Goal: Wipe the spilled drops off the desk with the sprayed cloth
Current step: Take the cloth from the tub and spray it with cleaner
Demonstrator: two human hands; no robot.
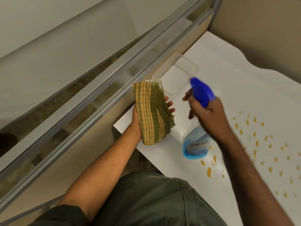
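Observation:
My left hand (136,119) holds a folded green-and-yellow striped cloth (152,111) upright above the left end of the white desk (228,75). My right hand (210,118) grips a clear spray bottle (196,144) with blue liquid at its bottom; its blue trigger head (202,91) points toward the cloth. The bottle is blurred. Several yellow-orange drops (260,144) are scattered over the desk to the right of the bottle, partly hidden by my right forearm.
A clear plastic container (187,62) stands on the desk behind the cloth. A partition wall with a metal rail (97,88) runs along the desk's left side. The desk's front edge is close to my body.

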